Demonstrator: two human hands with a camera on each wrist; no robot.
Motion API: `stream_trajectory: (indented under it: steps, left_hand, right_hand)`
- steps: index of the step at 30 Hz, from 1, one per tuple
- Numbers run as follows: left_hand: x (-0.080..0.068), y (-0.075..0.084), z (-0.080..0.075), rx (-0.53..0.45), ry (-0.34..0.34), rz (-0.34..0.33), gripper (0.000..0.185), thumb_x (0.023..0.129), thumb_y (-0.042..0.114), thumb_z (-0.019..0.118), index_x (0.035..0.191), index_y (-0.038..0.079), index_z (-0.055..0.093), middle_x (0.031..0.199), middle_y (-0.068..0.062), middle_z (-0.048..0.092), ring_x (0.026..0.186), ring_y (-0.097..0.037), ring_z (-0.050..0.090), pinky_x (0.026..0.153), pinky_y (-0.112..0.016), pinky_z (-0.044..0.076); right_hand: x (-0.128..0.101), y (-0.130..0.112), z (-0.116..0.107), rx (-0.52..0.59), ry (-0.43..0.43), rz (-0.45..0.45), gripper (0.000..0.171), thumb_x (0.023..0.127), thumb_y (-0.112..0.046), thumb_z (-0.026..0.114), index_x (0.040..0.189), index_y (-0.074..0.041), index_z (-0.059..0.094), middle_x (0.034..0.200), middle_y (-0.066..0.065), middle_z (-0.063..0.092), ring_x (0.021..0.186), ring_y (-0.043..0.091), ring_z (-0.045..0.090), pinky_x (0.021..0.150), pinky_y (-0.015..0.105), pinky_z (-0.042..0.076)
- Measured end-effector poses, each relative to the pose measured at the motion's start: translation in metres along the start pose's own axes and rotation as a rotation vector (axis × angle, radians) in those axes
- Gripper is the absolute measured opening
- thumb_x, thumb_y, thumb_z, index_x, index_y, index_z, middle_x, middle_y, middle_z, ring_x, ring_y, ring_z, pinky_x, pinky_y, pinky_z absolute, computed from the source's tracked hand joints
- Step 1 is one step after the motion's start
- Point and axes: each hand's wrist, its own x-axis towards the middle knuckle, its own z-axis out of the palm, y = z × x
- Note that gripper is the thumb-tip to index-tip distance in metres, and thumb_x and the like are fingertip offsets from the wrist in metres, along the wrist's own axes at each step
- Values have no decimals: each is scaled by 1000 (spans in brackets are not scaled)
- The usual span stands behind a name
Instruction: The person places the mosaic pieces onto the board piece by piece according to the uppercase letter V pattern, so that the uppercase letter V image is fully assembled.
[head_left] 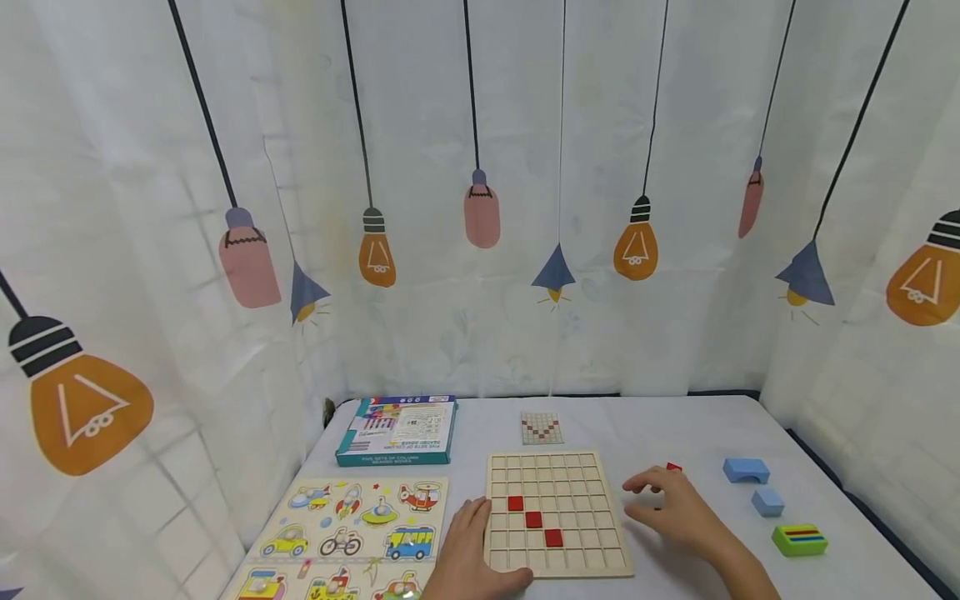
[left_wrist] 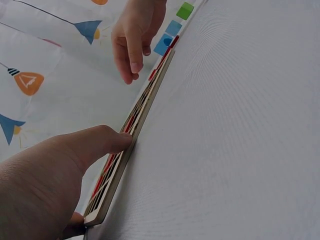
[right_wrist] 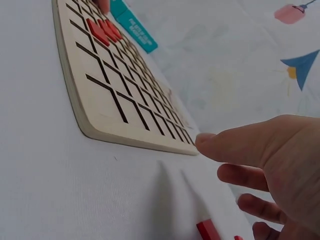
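Note:
A wooden grid board (head_left: 592, 496) lies flat on the white-covered table, with red square tiles (head_left: 533, 520) set in a diagonal of three cells. My left hand (head_left: 468, 554) holds the board's near left corner, fingers along the left side and thumb (left_wrist: 117, 142) against the near edge. To the right of the board, my right hand (head_left: 678, 508) hovers above the table with nothing between its loosely bent fingers. Red pieces (right_wrist: 207, 229) lie on the table below it in the right wrist view; in the head view the hand partly hides them.
Behind the board lies a small pattern card (head_left: 542, 427). A teal-edged box (head_left: 397, 458) sits at the back left, with a vehicle picture board (head_left: 360, 508) in front. Right of my right hand are a blue arch block (head_left: 746, 470), a blue block (head_left: 767, 502) and a green striped block (head_left: 799, 542).

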Motion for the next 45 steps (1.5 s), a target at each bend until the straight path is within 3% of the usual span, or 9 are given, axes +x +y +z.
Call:
stream_trajectory:
  steps: [6,13,17,24,31,39,45]
  left_hand:
    - [-1,1,0,8,2,6,126,73,75,89,167,3,45,170,-16,45,161,-49,36,126,-79,37]
    - [-1,2,0,7,2,0,126,73,75,89,167,4,45,170,-15,44,162,-49,36,127,-78,37]
    - [-2,2,-1,6,4,0,126,72,75,89,167,5,45,171,-14,44,162,-48,36,128,-78,37]
    - [-3,2,1,4,7,-5,126,72,74,90,167,6,45,171,-14,44,162,-47,36,128,-77,37]
    - [-3,1,1,-1,7,-6,126,72,75,90,168,6,45,171,-13,44,162,-47,36,128,-77,37]
    - [-2,1,0,6,4,8,127,72,74,89,167,3,44,171,-16,44,162,-49,36,127,-79,37]
    - [-1,-1,1,6,8,14,126,72,74,90,167,3,45,171,-16,45,162,-49,36,127,-79,37]
  right_hand:
    - [-1,12,-7,13,-23,76,30,89,-26,94,116,-21,82,116,-8,78,116,24,61,89,37,57]
    - [-4,22,-15,-23,-40,117,32,88,-25,95,117,-23,82,118,-7,78,112,22,62,95,47,60]
    - [-5,26,-19,-11,-59,126,34,87,-23,96,118,-22,83,119,-6,78,108,21,61,94,45,61]
    - [-7,32,-24,-38,-71,157,36,86,-26,96,119,-22,83,124,-2,75,112,22,58,99,52,63]
    - [-7,37,-22,-50,-66,157,30,87,-23,95,114,-21,84,114,-4,73,107,22,56,92,42,62]
    - [-7,43,-16,-69,-56,166,28,89,-30,94,113,-20,83,113,-1,69,108,26,53,87,40,59]
    - [-7,37,-14,-69,-44,155,25,89,-29,95,111,-23,84,100,-4,66,102,22,51,77,31,46]
